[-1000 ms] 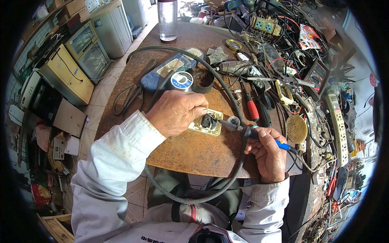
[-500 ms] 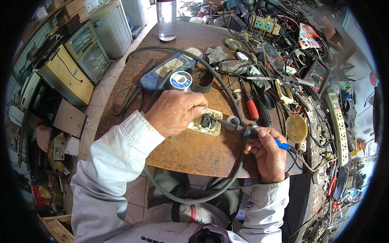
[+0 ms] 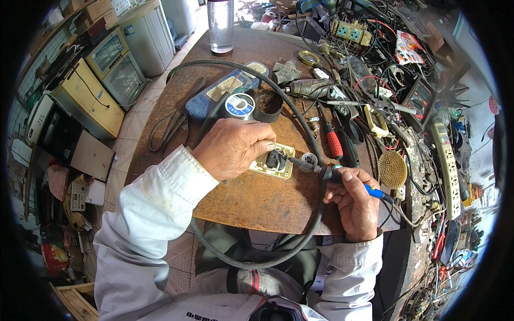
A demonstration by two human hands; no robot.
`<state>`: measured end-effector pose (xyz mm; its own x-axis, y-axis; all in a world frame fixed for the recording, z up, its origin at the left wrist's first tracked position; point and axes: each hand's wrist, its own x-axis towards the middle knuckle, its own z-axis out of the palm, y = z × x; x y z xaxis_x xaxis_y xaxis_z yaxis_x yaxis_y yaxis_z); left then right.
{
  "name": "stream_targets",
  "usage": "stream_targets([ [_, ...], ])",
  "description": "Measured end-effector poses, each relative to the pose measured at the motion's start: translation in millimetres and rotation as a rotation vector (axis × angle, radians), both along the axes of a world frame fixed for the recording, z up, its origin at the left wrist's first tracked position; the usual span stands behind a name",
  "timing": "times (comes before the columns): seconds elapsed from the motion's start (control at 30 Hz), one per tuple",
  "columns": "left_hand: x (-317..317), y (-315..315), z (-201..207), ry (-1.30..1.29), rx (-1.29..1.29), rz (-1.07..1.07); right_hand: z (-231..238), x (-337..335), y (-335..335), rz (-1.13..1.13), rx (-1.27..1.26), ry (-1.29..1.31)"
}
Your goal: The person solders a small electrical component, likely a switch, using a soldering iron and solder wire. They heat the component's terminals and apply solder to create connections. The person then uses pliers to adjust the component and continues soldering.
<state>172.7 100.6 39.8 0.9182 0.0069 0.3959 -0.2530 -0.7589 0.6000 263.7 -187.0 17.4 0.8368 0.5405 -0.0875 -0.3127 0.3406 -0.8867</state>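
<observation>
A soldering iron (image 3: 376,192) with a blue and black handle is held in my right hand (image 3: 354,200). Its metal shaft points left, and the tip reaches the black centre of a cream plastic socket piece (image 3: 277,172) on the table. My left hand (image 3: 235,147) is closed in a pinch over the far side of that piece, with the fingertips hiding what they hold. A thick black cable (image 3: 257,265) loops around both hands and hangs past the table's near edge. Just right of the socket piece stands a small round container (image 3: 309,159).
Behind my left hand are a solder spool (image 3: 239,105), a dark round tin (image 3: 267,104) and a blue case (image 3: 214,96). Red-handled screwdriver (image 3: 332,142), bristle brush (image 3: 392,169) and tangled wires crowd the right. A clear bottle (image 3: 220,27) stands at the far edge.
The socket piece and my left fingertips have shifted very slightly to the right. My right hand and the soldering iron stay almost still.
</observation>
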Motion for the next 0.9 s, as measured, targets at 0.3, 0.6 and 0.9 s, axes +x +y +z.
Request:
stream_targets([
  [0.3, 0.3, 0.2, -1.1, -0.006, 0.009, -0.004, 1.4, -0.4, 0.4, -0.003, -0.008, 0.006],
  [0.6, 0.8, -0.6, -0.1, 0.000, 0.032, 0.000, 1.1, -0.2, -0.2, -0.004, -0.011, -0.001],
  [0.9, 1.0, -1.1, -0.2, 0.008, 0.034, 0.000, 1.3, -0.3, 0.4, -0.005, -0.019, -0.002],
])
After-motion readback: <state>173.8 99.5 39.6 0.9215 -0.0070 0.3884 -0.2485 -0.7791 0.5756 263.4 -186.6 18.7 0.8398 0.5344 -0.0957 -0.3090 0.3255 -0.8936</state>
